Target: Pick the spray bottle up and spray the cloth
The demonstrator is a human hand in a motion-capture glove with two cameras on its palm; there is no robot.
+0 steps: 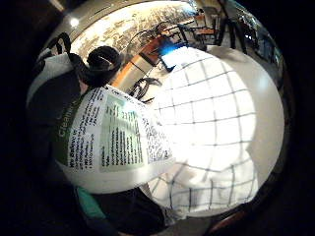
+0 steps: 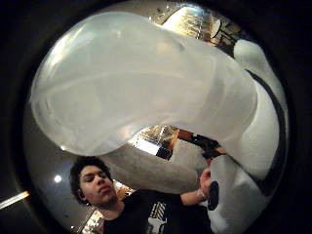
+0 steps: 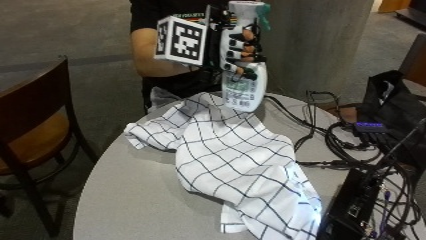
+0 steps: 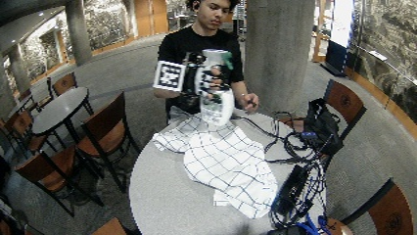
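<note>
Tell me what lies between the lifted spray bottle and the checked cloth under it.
Nothing but air: in the outside view the spray bottle, gripped by the right hand, hangs just above the checked cloth on the table.

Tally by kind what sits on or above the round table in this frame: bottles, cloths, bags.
Spray bottle, gripped by the right hand above the cloth: 1
Checked cloth, lying on the table: 1
Black bag, at the table's edge: 1
Total: 3
</note>
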